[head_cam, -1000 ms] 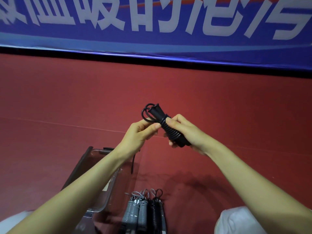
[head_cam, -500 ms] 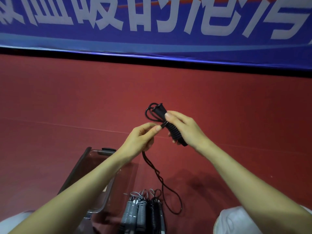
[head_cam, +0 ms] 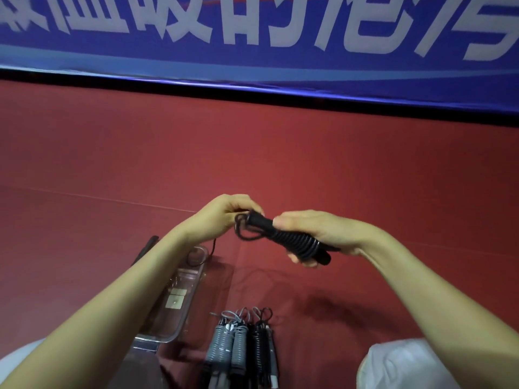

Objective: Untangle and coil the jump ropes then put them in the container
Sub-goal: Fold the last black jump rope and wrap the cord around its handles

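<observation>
My right grip [head_cam: 317,234] curls round the coiled black rope [head_cam: 292,241]; my left grip [head_cam: 224,217], just beside, pinches its loose end. Coiling looks nearly finished, I judge. Next: tuck that end snug, then lower the bundle into the container [head_cam: 182,279] below both grips.

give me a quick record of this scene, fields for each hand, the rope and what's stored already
left hand: pinches cord loops at the black jump rope's handle end
right hand: grips round the rope's wound middle
rope state: wound into a tight bundle, short tail hanging under the left wrist
stored ropes: grey and black coiled bundles, side by side
clear container: left of stored ropes, under left forearm
backdrop: red floor, blue banner
</observation>
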Motion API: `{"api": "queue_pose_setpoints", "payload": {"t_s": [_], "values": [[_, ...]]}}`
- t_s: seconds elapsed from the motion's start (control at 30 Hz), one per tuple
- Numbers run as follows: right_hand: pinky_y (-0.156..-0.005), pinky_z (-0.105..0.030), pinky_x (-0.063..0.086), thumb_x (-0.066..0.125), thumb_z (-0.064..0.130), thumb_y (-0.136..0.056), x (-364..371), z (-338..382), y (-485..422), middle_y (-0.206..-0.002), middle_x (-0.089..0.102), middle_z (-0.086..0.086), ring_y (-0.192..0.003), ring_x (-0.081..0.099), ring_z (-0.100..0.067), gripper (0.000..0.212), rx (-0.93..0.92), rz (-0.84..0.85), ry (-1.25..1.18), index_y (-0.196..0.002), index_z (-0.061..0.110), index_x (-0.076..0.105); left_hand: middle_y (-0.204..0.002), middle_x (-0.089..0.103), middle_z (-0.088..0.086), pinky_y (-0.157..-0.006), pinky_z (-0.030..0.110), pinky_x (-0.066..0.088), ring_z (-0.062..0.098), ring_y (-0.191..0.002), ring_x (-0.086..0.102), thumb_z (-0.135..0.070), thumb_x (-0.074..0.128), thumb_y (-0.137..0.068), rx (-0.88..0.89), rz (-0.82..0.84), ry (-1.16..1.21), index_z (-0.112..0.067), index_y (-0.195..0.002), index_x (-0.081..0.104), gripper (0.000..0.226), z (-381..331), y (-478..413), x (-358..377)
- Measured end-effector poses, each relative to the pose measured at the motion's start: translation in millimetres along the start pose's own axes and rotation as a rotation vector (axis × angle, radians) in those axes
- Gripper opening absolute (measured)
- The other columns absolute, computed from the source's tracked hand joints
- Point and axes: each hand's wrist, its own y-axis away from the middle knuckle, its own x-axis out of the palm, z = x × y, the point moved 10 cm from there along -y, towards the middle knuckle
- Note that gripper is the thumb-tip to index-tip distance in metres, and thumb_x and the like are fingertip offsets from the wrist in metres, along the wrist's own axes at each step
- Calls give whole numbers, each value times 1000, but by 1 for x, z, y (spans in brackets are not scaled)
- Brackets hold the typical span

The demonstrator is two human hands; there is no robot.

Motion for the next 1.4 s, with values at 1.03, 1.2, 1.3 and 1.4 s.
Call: {"api": "queue_pose_setpoints", "payload": {"t_s": [1.03, 1.2, 1.3, 1.4], "values": [[-83, -37, 44, 46, 66, -88, -41, 26, -1, -124, 52, -1, -109, 57, -30, 72, -7, -790, 1258, -149, 35, 24, -70, 53, 2, -41, 29, 37, 25, -58, 57, -35, 44, -91, 233, -601, -930, -12, -78, 67, 35, -60, 20, -13], [-80, -39, 46, 45, 66, -89, -58, 31, 8, -125, 51, -6, -108, 58, -33, 71, 42, -909, 1164, -146, 28, 27, -78, 61, -8, -66, 21, 43, 7, -71, 55, -27, 60, -94, 114, -620, -262, -16, -99, 75, 19, -43, 22, -8], [-80, -39, 45, 44, 67, -89, -62, 37, 15, -125, 51, -5, -108, 58, -32, 74, -21, -966, 1090, -148, 28, 23, -68, 67, -16, -67, 14, 40, -1, -65, 55, -17, 69, -87, -179, -539, 396, -16, -89, 74, 6, -3, 16, -4], [-83, -39, 46, 48, 68, -85, -59, 41, 19, -121, 54, -2, -107, 59, -31, 76, -86, -942, 985, -147, 31, 23, -69, 65, -7, -65, 20, 40, 7, -63, 50, -11, 72, -82, -326, -430, 676, -8, -90, 69, 9, 21, 13, 8]]}}
